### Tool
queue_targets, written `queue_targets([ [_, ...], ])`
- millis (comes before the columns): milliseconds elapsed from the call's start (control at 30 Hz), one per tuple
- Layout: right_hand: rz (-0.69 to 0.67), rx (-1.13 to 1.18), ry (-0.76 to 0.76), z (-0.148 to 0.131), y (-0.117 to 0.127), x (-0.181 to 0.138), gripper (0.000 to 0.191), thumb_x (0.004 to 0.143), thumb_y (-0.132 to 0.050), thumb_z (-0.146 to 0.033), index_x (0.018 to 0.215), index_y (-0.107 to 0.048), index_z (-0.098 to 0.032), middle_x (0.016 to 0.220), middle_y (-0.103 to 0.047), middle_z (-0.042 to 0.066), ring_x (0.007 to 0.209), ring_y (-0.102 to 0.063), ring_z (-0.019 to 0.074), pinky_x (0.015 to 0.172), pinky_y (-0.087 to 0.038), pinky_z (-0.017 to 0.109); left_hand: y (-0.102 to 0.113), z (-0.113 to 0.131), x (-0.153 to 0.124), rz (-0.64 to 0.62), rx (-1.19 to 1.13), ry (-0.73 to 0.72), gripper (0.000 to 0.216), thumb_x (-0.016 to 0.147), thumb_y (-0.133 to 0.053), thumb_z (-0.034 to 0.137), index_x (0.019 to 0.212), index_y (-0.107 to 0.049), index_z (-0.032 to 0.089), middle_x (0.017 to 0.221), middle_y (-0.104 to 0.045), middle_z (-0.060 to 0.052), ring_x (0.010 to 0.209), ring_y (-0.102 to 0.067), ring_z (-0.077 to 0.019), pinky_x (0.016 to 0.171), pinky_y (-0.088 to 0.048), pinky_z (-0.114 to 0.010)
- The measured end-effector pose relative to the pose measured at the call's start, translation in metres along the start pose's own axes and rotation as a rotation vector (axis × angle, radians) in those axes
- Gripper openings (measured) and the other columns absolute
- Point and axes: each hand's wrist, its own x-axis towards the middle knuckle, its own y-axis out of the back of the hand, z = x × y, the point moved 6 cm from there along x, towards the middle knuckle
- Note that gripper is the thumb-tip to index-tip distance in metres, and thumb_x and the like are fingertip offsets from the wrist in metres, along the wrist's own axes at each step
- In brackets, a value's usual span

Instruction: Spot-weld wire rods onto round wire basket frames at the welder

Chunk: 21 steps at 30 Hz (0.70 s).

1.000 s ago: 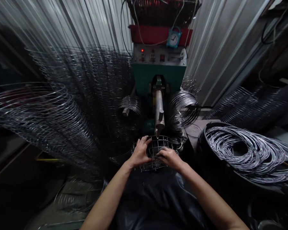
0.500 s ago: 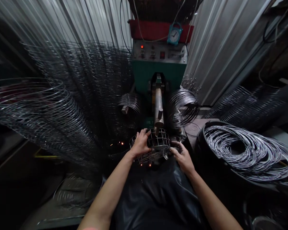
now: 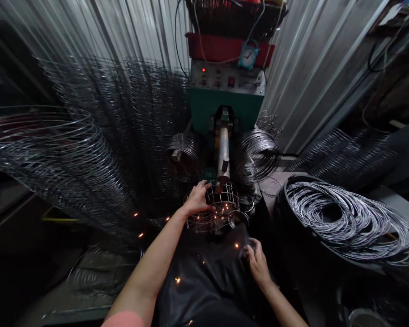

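Metal basket [image 3: 222, 202] sits gripped by left hand [image 3: 197, 200], ahead of right hand [image 3: 257, 262] pinching the apron [image 3: 218, 284].

A salmon-pink sleeve [image 3: 124, 319] ended near seven o'clock, a glossy, creased black apron-like covering [image 3: 204, 286] spread at six o'clock, and the left hand [image 3: 197, 200] and right hand [image 3: 258, 263] were bare.

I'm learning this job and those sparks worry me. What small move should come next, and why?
Probably lift the edge of the dark cover slightly with the right hand, as a shield: that hand grips it, sparks show against it and around the wire basket, and the left hand, holding the basket, is bare.
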Motion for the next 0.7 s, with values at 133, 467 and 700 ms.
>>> queue_targets([
  [133, -0.025, -0.297, 0.168, -0.001, 0.010, 0.003, 0.027, 0.091, -0.031, -0.035, 0.086, -0.053, -0.022, 0.080, -0.061, 0.008, 0.074, -0.062, 0.0225, 0.070, -0.052, 0.035, 0.007, -0.005, 0.014, 0.015, 0.012, 0.029, 0.095, 0.049, -0.083, 0.034, 0.132, -0.039, 0.016, 0.144, -0.029, -0.021, 0.135, -0.025, -0.0332, 0.108, -0.024, -0.051],
  [467, -0.467, -0.735, 0.161, 0.008, 0.022, -0.049, 0.036, 0.083, -0.034, -0.009, 0.096, -0.065, -0.023, 0.084, -0.066, 0.008, 0.077, -0.062, 0.0217, 0.070, -0.047, 0.031, 0.009, -0.012, 0.018, -0.024, 0.034, 0.031, 0.101, 0.053, -0.078, 0.045, 0.138, -0.029, 0.019, 0.148, -0.020, -0.022, 0.138, -0.016, -0.0350, 0.106, -0.011, -0.062],
  [700, -0.570, -0.680, 0.177, -0.008, 0.029, -0.025, 0.033, 0.082, -0.033, -0.010, 0.087, -0.064, -0.020, 0.076, -0.063, 0.007, 0.065, -0.061, 0.0183, 0.060, -0.046, 0.027, -0.006, -0.074, -0.026, -0.053, -0.087, 0.181, 0.120, 0.050, -0.080, 0.041, 0.143, -0.006, 0.023, 0.150, -0.011, -0.022, 0.138, -0.010, -0.0375, 0.103, -0.006, -0.067],
])
